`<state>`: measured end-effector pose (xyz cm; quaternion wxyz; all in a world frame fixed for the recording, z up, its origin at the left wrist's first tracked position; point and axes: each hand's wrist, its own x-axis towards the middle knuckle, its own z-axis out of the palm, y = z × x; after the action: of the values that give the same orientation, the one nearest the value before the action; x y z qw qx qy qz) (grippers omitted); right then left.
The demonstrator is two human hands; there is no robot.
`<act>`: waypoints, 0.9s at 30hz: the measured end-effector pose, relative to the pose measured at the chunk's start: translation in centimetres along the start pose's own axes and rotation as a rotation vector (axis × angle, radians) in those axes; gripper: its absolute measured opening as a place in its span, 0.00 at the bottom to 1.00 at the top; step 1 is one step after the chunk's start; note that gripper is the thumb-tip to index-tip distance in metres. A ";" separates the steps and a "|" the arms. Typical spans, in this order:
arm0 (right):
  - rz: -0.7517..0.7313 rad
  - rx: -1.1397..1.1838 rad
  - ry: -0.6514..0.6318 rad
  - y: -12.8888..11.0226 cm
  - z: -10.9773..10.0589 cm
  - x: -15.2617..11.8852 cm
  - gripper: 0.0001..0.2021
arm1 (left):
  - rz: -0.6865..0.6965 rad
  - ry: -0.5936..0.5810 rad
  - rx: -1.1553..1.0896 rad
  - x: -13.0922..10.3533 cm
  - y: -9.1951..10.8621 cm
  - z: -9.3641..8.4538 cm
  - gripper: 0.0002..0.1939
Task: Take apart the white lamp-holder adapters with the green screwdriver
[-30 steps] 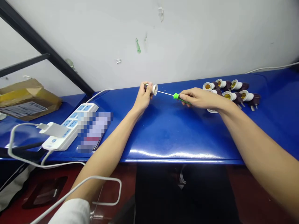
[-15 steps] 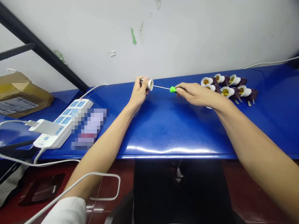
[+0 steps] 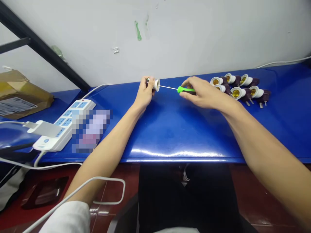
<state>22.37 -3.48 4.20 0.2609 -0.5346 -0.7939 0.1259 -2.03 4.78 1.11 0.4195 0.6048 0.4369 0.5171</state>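
My left hand [image 3: 145, 91] is closed around a plug-in bulb socket [image 3: 157, 85], white at the rim and dark at the back, its mouth turned right. A screwdriver [image 3: 180, 89] with a green and black handle lies level, its thin shaft reaching into that mouth; the tip is hidden inside. My right hand [image 3: 200, 92] holds the handle between thumb and fingers, more loosely around it, so much of the handle shows. To the right of this hand, several similar bulb sockets [image 3: 238, 93] with brown bodies and plug pins lie grouped on the blue table [image 3: 170, 136].
On the left are a white power strip [image 3: 62, 124] with a charger [image 3: 47, 128] plugged in, a blurred-out flat object [image 3: 93, 129] and a cardboard box [image 3: 20, 94]. A white cable [image 3: 107, 178] loops over my left forearm. A wall [image 3: 194, 35] borders the table's back edge.
My right fingers have opened somewhat on the screwdriver, showing more of its handle. The shaft stays in the socket, and my left hand keeps its hold. The view has shifted slightly.
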 end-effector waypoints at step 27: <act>-0.022 0.047 -0.028 0.6 0.3 0.1 0.11 | -0.013 0.005 -0.001 -0.1 0.2 0.1 0.15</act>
<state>22.63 -3.13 3.72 0.2635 -0.5179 -0.8001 0.1494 -1.90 4.58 1.28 0.4219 0.6004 0.4415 0.5162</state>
